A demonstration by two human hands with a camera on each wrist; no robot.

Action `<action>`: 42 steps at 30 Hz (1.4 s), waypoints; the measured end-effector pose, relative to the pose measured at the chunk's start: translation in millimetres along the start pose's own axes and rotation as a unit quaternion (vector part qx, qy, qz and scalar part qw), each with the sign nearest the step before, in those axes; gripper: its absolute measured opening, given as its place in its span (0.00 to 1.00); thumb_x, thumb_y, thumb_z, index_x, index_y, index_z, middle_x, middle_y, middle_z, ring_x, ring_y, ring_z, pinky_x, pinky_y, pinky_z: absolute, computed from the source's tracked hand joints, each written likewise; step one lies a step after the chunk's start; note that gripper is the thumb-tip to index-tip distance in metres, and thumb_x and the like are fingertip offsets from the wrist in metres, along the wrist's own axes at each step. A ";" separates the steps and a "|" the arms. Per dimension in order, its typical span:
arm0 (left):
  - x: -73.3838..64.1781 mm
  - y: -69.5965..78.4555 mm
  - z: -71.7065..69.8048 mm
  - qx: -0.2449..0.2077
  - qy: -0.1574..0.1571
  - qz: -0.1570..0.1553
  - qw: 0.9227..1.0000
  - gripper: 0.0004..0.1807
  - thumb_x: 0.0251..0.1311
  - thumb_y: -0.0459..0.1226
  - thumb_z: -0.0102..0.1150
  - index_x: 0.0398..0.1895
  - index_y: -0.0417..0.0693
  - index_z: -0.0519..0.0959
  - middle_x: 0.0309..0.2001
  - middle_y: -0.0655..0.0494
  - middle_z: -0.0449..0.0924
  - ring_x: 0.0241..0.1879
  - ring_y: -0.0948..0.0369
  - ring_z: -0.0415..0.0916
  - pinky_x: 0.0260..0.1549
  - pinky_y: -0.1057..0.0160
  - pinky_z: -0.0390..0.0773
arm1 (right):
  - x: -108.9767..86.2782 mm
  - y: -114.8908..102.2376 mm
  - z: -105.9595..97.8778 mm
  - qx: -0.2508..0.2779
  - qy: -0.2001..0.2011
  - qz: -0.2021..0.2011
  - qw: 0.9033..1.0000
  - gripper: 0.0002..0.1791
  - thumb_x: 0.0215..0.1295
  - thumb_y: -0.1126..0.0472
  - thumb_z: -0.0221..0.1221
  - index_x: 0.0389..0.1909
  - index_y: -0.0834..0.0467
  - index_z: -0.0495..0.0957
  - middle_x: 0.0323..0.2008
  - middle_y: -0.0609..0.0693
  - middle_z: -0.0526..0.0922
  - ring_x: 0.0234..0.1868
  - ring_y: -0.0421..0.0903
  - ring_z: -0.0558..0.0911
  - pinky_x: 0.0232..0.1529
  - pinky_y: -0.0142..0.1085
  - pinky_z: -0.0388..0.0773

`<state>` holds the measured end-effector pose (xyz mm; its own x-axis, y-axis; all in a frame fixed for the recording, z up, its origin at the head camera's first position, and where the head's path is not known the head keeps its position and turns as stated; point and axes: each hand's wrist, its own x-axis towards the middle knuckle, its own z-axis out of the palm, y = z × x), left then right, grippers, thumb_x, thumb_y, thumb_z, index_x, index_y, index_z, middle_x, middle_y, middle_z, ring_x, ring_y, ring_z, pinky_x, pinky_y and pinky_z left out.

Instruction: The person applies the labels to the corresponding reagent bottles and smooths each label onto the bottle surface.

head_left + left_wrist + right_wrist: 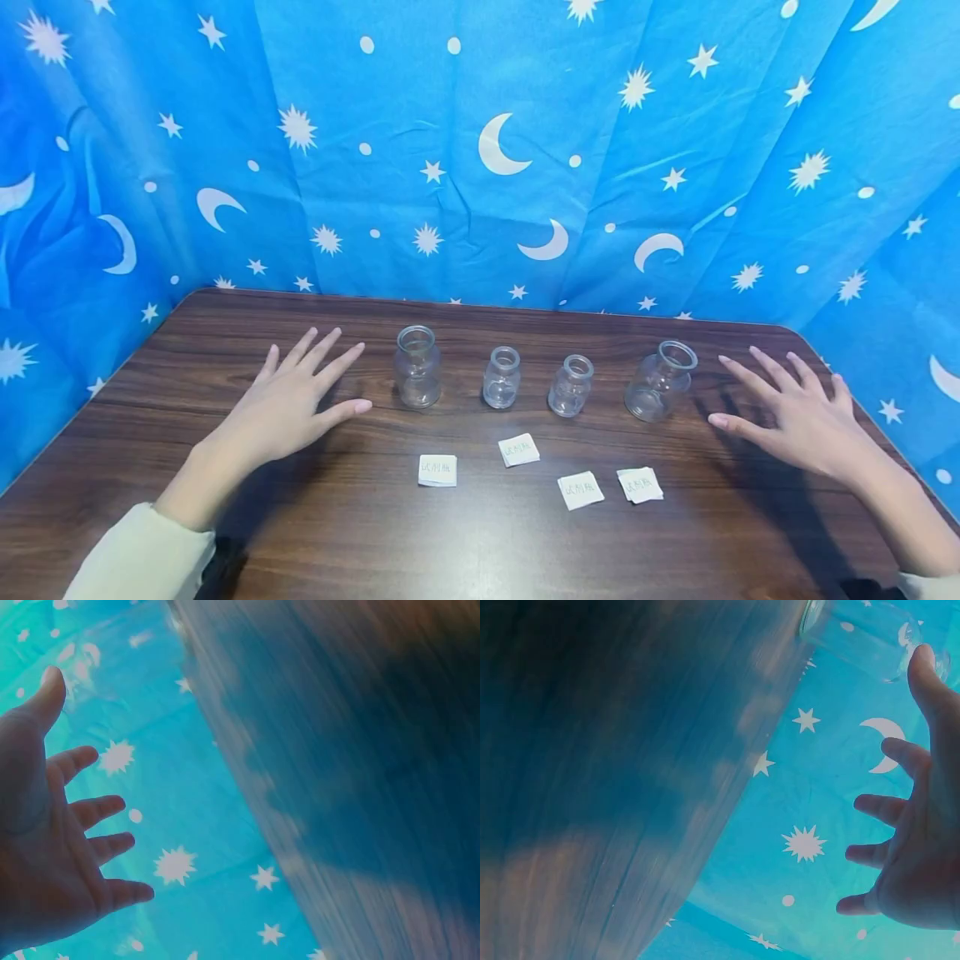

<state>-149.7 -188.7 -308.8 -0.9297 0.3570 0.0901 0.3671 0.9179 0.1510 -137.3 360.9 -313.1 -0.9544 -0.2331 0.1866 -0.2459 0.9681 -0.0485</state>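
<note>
Left hand [288, 408]: fingers spread, over table [337, 533], near left jar [417, 375].
Right hand [802, 421]: fingers spread, over table, near right jar [658, 390].
Small jars [502, 382]: two, clear glass, standing between left jar and right jar, one row.
Papers [438, 471]: four, white, handwritten, lying on the near side of the row.
Curtain [420, 183]: blue, white stars and moons, behind the table's far edge and along both sides.
</note>
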 end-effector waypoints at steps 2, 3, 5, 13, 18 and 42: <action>-1.1 6.3 0.0 -0.011 0.008 0.013 1.000 0.43 0.56 0.67 0.39 0.69 0.53 0.56 0.69 0.41 0.48 0.68 0.44 0.41 0.58 0.35 0.41 | -3.4 -1.8 -0.3 0.013 0.012 -0.015 1.000 0.46 0.52 0.38 0.60 0.70 0.43 0.49 0.65 0.64 0.55 0.62 0.71 0.49 0.47 0.73 0.32; -1.6 9.6 0.1 -0.017 0.011 0.021 1.000 0.43 0.55 0.67 0.39 0.68 0.52 0.57 0.68 0.41 0.49 0.67 0.44 0.43 0.58 0.36 0.42 | -4.9 -3.0 -0.2 0.023 0.019 -0.024 0.999 0.46 0.51 0.40 0.61 0.70 0.43 0.50 0.64 0.64 0.56 0.62 0.71 0.51 0.46 0.74 0.34; -2.0 16.8 1.0 -0.032 0.019 0.039 0.999 0.42 0.55 0.67 0.40 0.68 0.51 0.59 0.67 0.41 0.53 0.66 0.45 0.48 0.58 0.38 0.46 | -7.8 -6.2 -0.5 0.044 0.022 -0.038 0.998 0.46 0.50 0.42 0.63 0.69 0.43 0.52 0.64 0.64 0.58 0.61 0.70 0.53 0.45 0.74 0.37; 0.2 55.1 10.0 -0.084 0.027 0.101 0.991 0.39 0.55 0.64 0.46 0.66 0.53 0.61 0.66 0.43 0.56 0.63 0.46 0.57 0.57 0.43 0.58 | -16.7 -24.8 -0.1 0.063 0.037 -0.086 0.994 0.48 0.46 0.45 0.67 0.68 0.42 0.54 0.63 0.61 0.60 0.60 0.69 0.58 0.45 0.72 0.42; 2.5 82.7 8.6 -0.109 0.037 0.116 0.987 0.35 0.56 0.58 0.52 0.64 0.52 0.64 0.63 0.47 0.61 0.61 0.50 0.61 0.52 0.46 0.66 | -19.4 -35.8 1.7 0.109 0.033 -0.113 0.987 0.46 0.44 0.49 0.69 0.66 0.45 0.59 0.60 0.59 0.65 0.54 0.67 0.65 0.40 0.67 0.51; 62.2 173.8 48.8 -0.216 -0.078 0.183 0.956 0.31 0.55 0.53 0.58 0.60 0.50 0.68 0.47 0.54 0.74 0.48 0.61 0.71 0.47 0.62 0.70 | -13.7 -53.8 30.9 0.274 -0.055 -0.196 0.940 0.27 0.52 0.59 0.66 0.54 0.57 0.72 0.40 0.43 0.75 0.36 0.37 0.73 0.32 0.32 0.73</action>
<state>-145.1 1.5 -325.0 -0.7170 0.6933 0.0725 0.6157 0.5810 0.5323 -116.2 309.2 -343.4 -0.7772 -0.5988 0.1934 -0.6028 0.6202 -0.5019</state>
